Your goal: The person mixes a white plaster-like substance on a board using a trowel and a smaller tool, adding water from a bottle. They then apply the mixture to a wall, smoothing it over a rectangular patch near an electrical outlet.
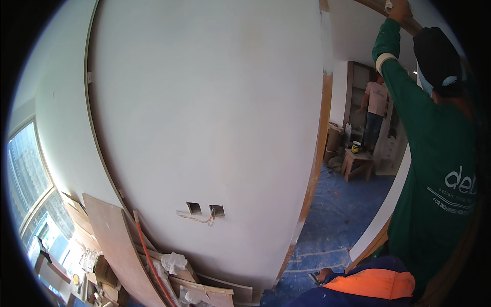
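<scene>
white wall [215,102], and what seems the right hand [324,275] low beyond its edge.
from the far left: one window [30,163], then one tall board [117,245], leaning upright probably to save floor room, with one orange-red pole [148,256] propped beside it. the wall has two square openings [193,208]; loose wires [211,219] stick out, presumably left reachable. the left hand is not in view. the right hand looks closed around one small flat tool [313,279] above the blue floor sheeting [332,204], too small to identify. farther back, one stool [358,162] carries one can [356,147], likely raised for reach. two co-workers: one in a pink shirt [377,97] behind the stool, one in a green top [434,138], an arm raised overhead.
</scene>
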Demonstrator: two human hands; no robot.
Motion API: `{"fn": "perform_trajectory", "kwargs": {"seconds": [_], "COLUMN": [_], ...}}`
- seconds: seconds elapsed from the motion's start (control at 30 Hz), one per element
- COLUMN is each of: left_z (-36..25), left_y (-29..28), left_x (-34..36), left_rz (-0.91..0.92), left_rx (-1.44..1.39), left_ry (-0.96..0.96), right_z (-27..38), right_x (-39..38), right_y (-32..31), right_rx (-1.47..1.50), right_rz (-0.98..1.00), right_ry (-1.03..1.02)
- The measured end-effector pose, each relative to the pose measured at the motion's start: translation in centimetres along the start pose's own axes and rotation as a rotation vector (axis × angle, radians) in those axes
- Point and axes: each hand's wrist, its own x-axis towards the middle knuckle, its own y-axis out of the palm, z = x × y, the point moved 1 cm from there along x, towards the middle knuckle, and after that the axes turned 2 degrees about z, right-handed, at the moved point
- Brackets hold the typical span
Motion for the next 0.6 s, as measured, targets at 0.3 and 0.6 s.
{"fn": "perform_trajectory", "kwargs": {"seconds": [0.3,0.6], "left_z": [5.2,14.0], "left_y": [6.9,4.9], "left_x": [-7.9,-8.1], "left_rz": [0.044,0.375], "left_rx": [-0.055,0.037], "left_ry": [-0.317,-0.526], "right_z": [-0.2,1.6], "right_x": [-2.3,-6.9], "right_y": [10.8,17.2], "right_rx": [0.461,1.563], "right_rz": [0.434,0.544], "right_ry": [0.093,0.415]}}
